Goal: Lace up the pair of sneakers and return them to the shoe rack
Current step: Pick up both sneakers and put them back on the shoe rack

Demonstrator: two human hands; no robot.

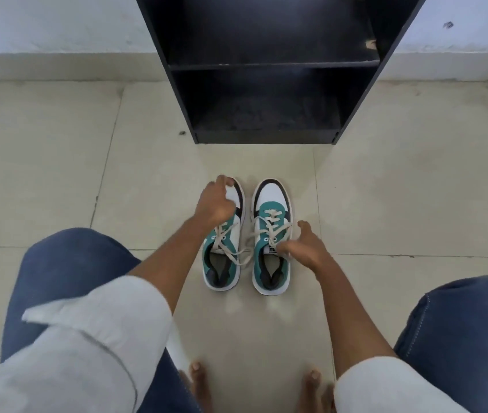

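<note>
Two teal, white and black sneakers stand side by side on the floor, toes toward the rack. My left hand (215, 202) hovers over the front of the left sneaker (222, 257), fingers loosely curled, a fingertip at its toe; it covers much of the toe box. My right hand (305, 245) reaches in from the right over the right sneaker (271, 234), fingers spread near the loose beige laces (244, 254), which trail between the two shoes. Neither hand plainly grips anything.
A black shoe rack (266, 67) with open shelves stands straight ahead against the pale wall. The floor is beige tile (58, 174). My knees in blue jeans (66, 263) flank the sneakers, and my bare toes (196, 371) show at the bottom.
</note>
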